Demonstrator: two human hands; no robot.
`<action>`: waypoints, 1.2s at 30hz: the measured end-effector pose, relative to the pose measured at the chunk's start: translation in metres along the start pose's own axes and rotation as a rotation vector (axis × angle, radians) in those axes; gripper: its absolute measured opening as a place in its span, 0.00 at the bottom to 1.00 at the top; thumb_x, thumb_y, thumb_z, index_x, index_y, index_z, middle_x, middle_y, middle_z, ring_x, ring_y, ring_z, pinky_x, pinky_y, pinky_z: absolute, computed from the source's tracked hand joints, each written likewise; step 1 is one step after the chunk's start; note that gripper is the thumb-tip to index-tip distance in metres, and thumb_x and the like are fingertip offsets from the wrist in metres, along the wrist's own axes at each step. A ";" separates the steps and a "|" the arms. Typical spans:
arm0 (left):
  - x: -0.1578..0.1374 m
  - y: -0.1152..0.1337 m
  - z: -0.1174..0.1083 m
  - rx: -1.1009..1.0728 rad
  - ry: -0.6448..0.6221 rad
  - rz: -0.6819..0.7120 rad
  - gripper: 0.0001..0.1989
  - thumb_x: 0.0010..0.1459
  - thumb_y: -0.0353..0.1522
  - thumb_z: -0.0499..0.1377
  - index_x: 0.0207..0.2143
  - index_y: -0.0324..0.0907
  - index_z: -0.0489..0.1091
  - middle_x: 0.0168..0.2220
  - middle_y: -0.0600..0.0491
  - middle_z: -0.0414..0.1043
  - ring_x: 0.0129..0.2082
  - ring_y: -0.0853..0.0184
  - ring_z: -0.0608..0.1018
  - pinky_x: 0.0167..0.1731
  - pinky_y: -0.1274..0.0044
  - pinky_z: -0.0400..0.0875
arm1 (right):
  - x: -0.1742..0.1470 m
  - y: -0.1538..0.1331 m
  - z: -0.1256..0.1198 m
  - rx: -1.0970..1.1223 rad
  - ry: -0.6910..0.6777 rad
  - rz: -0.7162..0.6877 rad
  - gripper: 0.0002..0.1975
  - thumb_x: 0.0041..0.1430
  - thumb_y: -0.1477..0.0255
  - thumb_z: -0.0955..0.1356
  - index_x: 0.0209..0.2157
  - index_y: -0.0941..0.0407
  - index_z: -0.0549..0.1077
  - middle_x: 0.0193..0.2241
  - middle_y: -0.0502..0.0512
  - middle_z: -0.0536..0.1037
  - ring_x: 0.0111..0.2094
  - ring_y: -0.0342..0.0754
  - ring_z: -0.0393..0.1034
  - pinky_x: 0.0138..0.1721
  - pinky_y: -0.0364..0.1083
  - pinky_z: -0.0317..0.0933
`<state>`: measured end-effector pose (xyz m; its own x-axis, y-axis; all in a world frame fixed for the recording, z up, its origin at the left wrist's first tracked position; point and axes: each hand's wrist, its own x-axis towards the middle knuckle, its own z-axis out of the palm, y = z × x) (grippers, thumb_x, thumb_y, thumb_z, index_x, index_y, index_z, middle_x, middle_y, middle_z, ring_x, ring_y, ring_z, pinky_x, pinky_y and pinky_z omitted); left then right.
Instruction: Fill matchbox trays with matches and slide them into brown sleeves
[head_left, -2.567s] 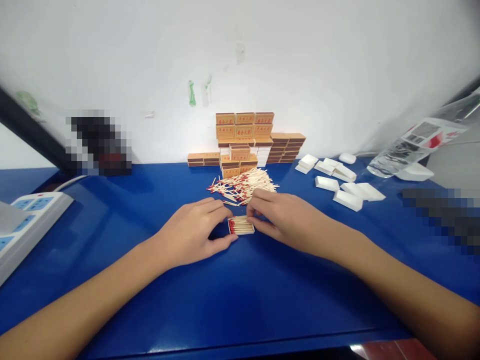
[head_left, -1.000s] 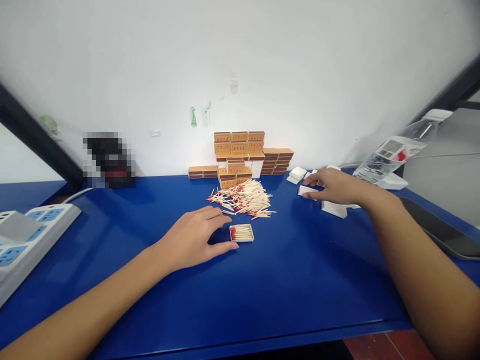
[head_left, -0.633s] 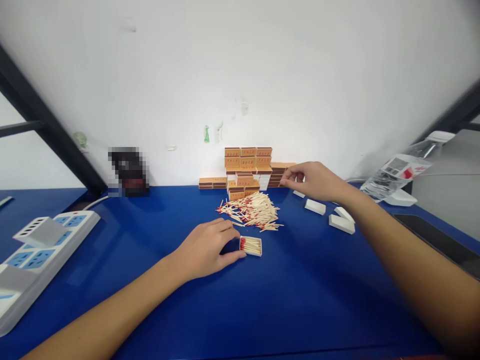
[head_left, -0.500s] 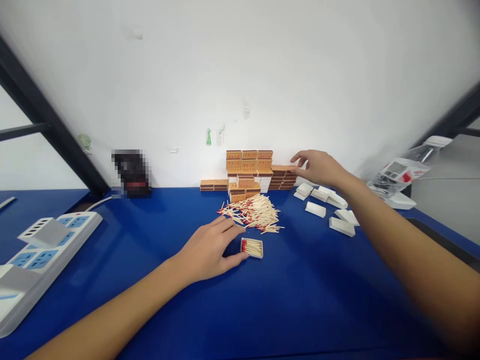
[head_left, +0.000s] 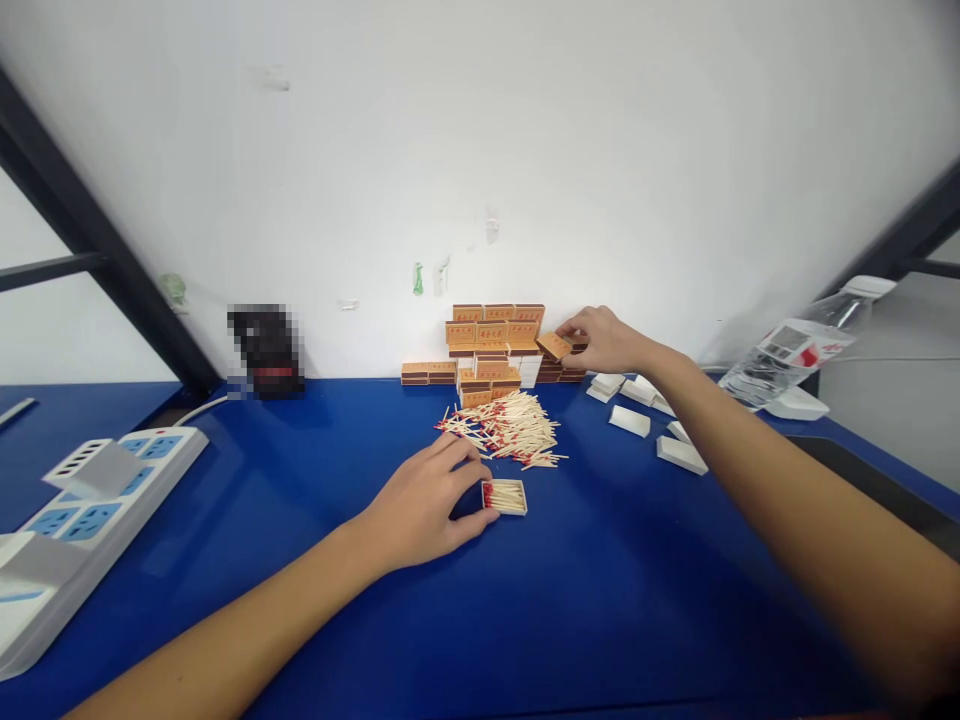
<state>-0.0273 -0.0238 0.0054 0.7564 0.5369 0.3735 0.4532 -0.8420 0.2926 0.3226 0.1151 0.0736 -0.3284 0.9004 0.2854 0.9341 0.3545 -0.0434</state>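
Note:
My left hand (head_left: 431, 498) rests on the blue table, its thumb and fingers closed on the left end of a small white matchbox tray (head_left: 511, 508). Red-tipped matches (head_left: 506, 494) lie side by side in this tray. At the back, my right hand (head_left: 604, 340) pinches an orange matchbox (head_left: 554, 346), tilted and raised above the dark-sided stack (head_left: 551, 373); whether it has a tray inside I cannot tell. Between the hands is a heap of loose matches (head_left: 517, 425). Behind it, several orange matchboxes (head_left: 493, 333) are piled against the wall.
Several white matchbox trays (head_left: 630, 421) are scattered under and beside my right forearm. A clear plastic bottle (head_left: 795, 345) leans at the far right. On the left lies a white power strip (head_left: 150, 490) with plugs; a blurred black object (head_left: 266, 350) stands by the wall.
My right hand has picked an orange matchbox from the dark-sided stack and moved slightly left with it. My left hand stays at the matchbox tray, with its fingers a little closer in.

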 end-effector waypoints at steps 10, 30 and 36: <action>0.000 0.000 -0.001 0.014 0.004 0.011 0.13 0.66 0.39 0.62 0.48 0.42 0.75 0.46 0.46 0.73 0.48 0.58 0.74 0.48 0.63 0.76 | -0.015 -0.013 0.014 -0.067 0.103 0.043 0.24 0.51 0.57 0.72 0.44 0.60 0.81 0.46 0.69 0.76 0.51 0.70 0.66 0.51 0.63 0.63; 0.003 0.000 -0.007 0.046 0.061 0.001 0.18 0.68 0.40 0.60 0.55 0.42 0.70 0.50 0.47 0.74 0.51 0.57 0.74 0.54 0.61 0.73 | -0.082 -0.042 0.012 0.157 0.063 0.207 0.13 0.58 0.62 0.67 0.40 0.55 0.77 0.39 0.58 0.81 0.37 0.53 0.75 0.41 0.52 0.69; 0.004 0.000 -0.007 0.061 0.066 0.012 0.17 0.68 0.40 0.61 0.55 0.43 0.70 0.49 0.48 0.75 0.51 0.58 0.75 0.53 0.61 0.74 | -0.083 -0.023 0.029 0.017 0.018 0.336 0.26 0.56 0.53 0.69 0.46 0.60 0.77 0.46 0.70 0.80 0.47 0.64 0.75 0.47 0.57 0.68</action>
<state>-0.0276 -0.0208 0.0135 0.7300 0.5275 0.4344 0.4738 -0.8488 0.2346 0.3242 0.0396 0.0229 0.0003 0.9631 0.2693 0.9872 0.0426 -0.1537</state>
